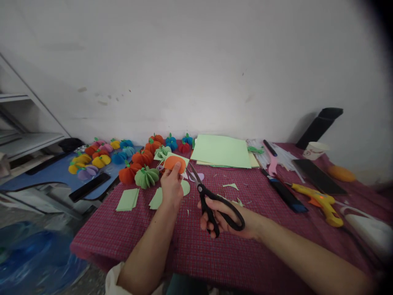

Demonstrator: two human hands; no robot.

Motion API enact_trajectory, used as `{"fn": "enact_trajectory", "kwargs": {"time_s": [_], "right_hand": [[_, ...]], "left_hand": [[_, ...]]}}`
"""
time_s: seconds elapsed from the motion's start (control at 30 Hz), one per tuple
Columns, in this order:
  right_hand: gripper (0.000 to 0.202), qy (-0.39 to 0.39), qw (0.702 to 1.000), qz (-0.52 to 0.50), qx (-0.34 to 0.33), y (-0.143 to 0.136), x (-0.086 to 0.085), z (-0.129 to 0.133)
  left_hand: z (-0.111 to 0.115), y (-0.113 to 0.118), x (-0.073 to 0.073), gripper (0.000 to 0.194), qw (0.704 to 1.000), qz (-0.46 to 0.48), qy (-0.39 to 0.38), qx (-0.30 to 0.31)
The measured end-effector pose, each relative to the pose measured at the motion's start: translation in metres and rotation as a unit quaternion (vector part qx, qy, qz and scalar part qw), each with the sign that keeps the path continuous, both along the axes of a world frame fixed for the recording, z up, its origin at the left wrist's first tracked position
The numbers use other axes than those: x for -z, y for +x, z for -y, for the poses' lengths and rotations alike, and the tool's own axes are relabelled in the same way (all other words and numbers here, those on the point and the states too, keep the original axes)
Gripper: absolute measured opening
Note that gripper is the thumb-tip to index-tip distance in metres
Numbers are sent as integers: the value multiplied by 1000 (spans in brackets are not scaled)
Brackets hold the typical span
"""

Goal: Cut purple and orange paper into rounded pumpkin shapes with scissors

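Note:
My left hand (172, 186) pinches an orange paper piece (172, 162) with rounded edges, held above the table. Black-handled scissors (225, 207) are in my right hand (219, 215), fingers through the loops. Their blades are parted and point at the right edge of the orange paper; whether they touch it I cannot tell. Beneath my hands lie a lilac paper piece (197, 177), a rounded pale green piece (185, 187) and pale green paper (156, 198). Small paper scraps (231, 186) lie to the right of the blades.
Folded paper pumpkins (146, 177) cluster at the back left, with more on a blue table (18, 174) beside a black phone (89, 187). Pale green sheets (222, 150) lie by the wall. At right are a yellow glue gun (321, 200), a pink-handled tool (272, 164) and a paper cup (315, 150).

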State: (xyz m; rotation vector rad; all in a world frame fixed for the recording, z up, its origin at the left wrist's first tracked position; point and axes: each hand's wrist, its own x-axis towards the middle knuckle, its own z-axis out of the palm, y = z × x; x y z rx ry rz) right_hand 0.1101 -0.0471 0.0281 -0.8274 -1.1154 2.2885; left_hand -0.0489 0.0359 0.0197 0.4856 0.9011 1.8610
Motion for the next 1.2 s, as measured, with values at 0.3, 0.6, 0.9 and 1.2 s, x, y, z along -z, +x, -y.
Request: {"fn": "enact_trajectory", "kwargs": {"time_s": [0.3,0.6,0.9,1.2], "right_hand": [[34,44,998,-5,52,-11,10,-1],[30,116,985,1,127,-20,27,-6],[29,163,970,23,180,-26,34,-12],[28,190,963,40,185,-27,40,-13]], "left_hand": [[8,15,1,26,1000,6,-8,21],[22,31,-3,23,999,-8,-3,51],[25,37,6,30,996,-37,-31,72],[35,41,-6,33,992,-45,-69,99]]}}
